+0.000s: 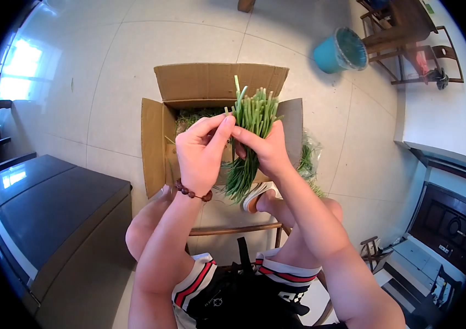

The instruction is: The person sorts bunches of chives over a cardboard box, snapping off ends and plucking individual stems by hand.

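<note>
My right hand (270, 149) is closed around a thick bunch of garlic chives (258, 112), held over an open cardboard box (219, 82). The pale cut ends point away from me and the dark green leaves hang down toward my legs. One stalk sticks up above the others. At the bunch's left edge, my left hand (200, 151) pinches what looks like a single chive stalk between thumb and forefinger. More greens (189, 116) lie inside the box, partly hidden by my hands.
Against the box's right side is a clear plastic bag (311, 151) with greens. A blue bucket (331, 54) with a liner stands at the upper right, by wooden furniture (403, 27). A dark grey cabinet (74, 214) is at my left. My legs flank the near side.
</note>
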`<action>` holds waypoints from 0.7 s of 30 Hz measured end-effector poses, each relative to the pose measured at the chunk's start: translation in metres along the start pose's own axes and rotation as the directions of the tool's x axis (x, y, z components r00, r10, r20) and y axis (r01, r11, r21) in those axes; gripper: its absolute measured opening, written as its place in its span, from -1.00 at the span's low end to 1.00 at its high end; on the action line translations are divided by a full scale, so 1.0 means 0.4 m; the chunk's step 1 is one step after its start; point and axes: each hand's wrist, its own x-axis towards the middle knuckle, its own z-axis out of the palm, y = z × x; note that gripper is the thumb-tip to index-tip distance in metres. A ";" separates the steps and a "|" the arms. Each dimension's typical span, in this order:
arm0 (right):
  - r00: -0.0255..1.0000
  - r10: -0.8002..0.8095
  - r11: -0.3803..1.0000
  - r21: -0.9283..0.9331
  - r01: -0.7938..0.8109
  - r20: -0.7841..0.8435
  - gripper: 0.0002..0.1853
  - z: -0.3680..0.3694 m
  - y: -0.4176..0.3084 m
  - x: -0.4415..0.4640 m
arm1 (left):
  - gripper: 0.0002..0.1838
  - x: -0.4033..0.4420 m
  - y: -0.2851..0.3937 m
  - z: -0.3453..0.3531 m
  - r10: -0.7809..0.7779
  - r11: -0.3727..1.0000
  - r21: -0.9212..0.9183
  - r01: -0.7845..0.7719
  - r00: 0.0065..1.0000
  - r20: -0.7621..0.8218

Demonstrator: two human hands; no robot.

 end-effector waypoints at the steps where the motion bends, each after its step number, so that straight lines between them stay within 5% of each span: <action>1: 1.000 -0.004 0.997 -0.083 0.004 -0.002 -0.82 -0.002 0.000 -0.001 | -0.82 0.001 0.003 -0.005 -0.085 0.995 -0.051 0.085 0.996 0.015; 6: 0.999 0.039 0.982 -0.188 -0.033 0.029 -0.78 -0.009 -0.019 0.000 | -0.81 0.012 0.007 -0.023 -0.194 0.971 -0.126 0.205 0.976 0.098; 9: 0.998 0.016 0.979 -0.204 -0.003 0.061 -0.77 -0.007 -0.017 -0.011 | -0.79 0.014 0.018 -0.024 -0.132 0.983 -0.109 0.148 0.981 0.141; 11: 0.996 0.033 0.984 -0.177 -0.018 0.080 -0.74 -0.003 -0.020 -0.016 | -0.80 0.023 0.029 -0.013 -0.004 0.975 -0.221 0.015 0.999 0.051; 12: 0.996 0.003 0.973 -0.231 0.019 0.095 -0.72 -0.010 -0.007 -0.016 | -0.84 0.034 0.013 -0.019 0.112 0.988 -0.116 -0.102 0.990 0.082; 19: 1.000 0.014 0.952 -0.305 -0.006 0.023 -0.66 -0.052 -0.021 -0.027 | -0.85 0.039 -0.002 -0.003 0.073 0.983 -0.174 -0.064 0.996 0.043; 21: 0.997 0.071 0.979 -0.191 -0.070 0.001 -0.65 -0.055 -0.037 -0.032 | -0.85 0.044 -0.006 -0.011 -0.023 0.965 -0.258 0.039 0.998 0.065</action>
